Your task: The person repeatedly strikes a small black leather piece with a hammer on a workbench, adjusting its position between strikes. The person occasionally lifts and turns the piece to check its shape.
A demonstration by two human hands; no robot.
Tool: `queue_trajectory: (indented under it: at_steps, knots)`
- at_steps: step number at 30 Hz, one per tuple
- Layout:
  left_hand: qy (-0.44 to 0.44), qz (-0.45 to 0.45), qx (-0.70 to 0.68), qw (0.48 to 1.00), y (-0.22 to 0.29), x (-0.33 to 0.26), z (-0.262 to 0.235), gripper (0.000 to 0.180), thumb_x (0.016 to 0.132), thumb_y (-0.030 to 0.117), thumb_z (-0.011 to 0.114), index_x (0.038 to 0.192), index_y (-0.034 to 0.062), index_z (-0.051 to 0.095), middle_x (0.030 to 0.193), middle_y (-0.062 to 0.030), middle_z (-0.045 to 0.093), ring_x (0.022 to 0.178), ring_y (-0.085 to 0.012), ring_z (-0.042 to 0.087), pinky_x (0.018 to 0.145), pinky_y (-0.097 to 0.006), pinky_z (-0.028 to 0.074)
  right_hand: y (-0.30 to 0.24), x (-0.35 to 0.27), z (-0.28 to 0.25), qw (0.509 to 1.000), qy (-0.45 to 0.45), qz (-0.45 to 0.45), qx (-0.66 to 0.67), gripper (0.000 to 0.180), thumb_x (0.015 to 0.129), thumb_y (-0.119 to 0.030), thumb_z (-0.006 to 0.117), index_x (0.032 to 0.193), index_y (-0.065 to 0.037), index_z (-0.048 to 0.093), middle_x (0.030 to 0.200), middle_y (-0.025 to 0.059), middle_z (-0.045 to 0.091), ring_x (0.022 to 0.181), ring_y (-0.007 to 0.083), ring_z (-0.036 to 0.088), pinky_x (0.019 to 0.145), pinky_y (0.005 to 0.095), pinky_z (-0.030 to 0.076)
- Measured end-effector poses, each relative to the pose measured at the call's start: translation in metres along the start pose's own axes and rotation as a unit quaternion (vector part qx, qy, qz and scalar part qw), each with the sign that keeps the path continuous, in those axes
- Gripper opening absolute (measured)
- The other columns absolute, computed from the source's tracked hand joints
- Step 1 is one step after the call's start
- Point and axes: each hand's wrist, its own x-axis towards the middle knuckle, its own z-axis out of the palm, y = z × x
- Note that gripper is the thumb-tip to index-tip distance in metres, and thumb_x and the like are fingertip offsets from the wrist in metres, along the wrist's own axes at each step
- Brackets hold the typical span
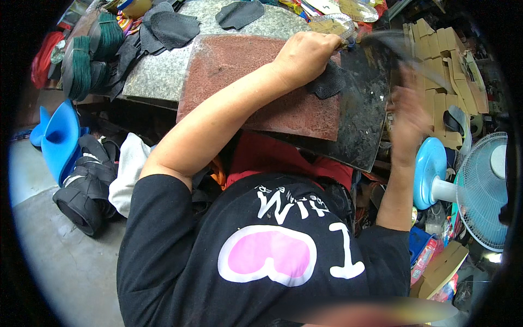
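Observation:
My left hand (306, 59) is closed in a fist above a reddish-brown board (234, 82) on the worktable. Its fingers face away, so what they hold is hidden. A small black leather-like piece (327, 82) lies just below this fist, at the board's right side. From near the fist a blurred, curved dark and pale strip (403, 49) arcs to the right; I cannot make out what it is. My right hand (408, 111) is raised right of the board, and motion smears its fingers. A dark, scuffed sheet (362, 114) extends from under the board.
Black cut pieces (169, 27) lie on the speckled tabletop (150, 76), beside green cord bundles (80, 68). Black shoes (81, 201) and a blue stool (61, 141) occupy the left. On the right are a fan (485, 191) and stacked cardboard boxes (436, 49).

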Motion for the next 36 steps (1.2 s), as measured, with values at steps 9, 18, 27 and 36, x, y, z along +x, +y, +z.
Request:
queue_trajectory:
  at_steps: [9, 18, 27, 36]
  knots:
    - [0.023, -0.208, -0.205, 0.956, -0.017, -0.006, -0.001, 0.019, 0.088, 0.008, 0.066, 0.103, -0.0025, 0.062, 0.088, -0.0126, 0.071, 0.082, -0.0144, 0.070, 0.071, -0.030, 0.056, 0.079, -0.048, 0.024, 0.960, -0.093, 0.076, -0.253, 0.030, 0.088, -0.029, 0.066, 0.119, -0.027, 0.068, 0.088, 0.0039, 0.063, 0.080, 0.0218, 0.060, 0.072, 0.0349, 0.049]
    - [0.092, -0.189, -0.304, 0.929, 0.000, -0.002, -0.012, 0.015, 0.090, 0.010, 0.066, 0.100, -0.0006, 0.062, 0.091, -0.0112, 0.069, 0.084, -0.0148, 0.068, 0.074, -0.028, 0.054, 0.042, 0.014, 0.082, 0.979, -0.140, -0.019, -0.145, 0.028, 0.085, -0.039, 0.067, 0.091, -0.012, 0.071, 0.088, 0.0067, 0.067, 0.080, 0.0278, 0.060, 0.070, 0.0367, 0.048]
    - [0.067, -0.389, -0.521, 0.757, -0.022, 0.006, -0.024, 0.019, 0.099, 0.025, 0.044, 0.098, 0.0067, 0.048, 0.087, -0.0075, 0.058, 0.080, -0.0200, 0.061, 0.074, -0.034, 0.055, 0.054, 0.031, 0.098, 0.849, -0.084, 0.254, 0.456, 0.016, 0.092, -0.006, 0.063, 0.107, 0.001, 0.063, 0.096, 0.0041, 0.068, 0.084, 0.0084, 0.063, 0.079, 0.0221, 0.051]
    - [-0.002, -0.324, -0.415, 0.850, -0.020, 0.005, -0.030, 0.034, 0.076, 0.004, 0.071, 0.096, 0.0062, 0.043, 0.086, 0.0007, 0.046, 0.078, -0.0079, 0.045, 0.069, -0.024, 0.042, 0.056, 0.026, 0.122, 0.835, -0.027, 0.277, 0.474, 0.024, 0.093, -0.006, 0.062, 0.116, 0.001, 0.060, 0.102, 0.0061, 0.067, 0.091, 0.0099, 0.063, 0.083, 0.0236, 0.051]
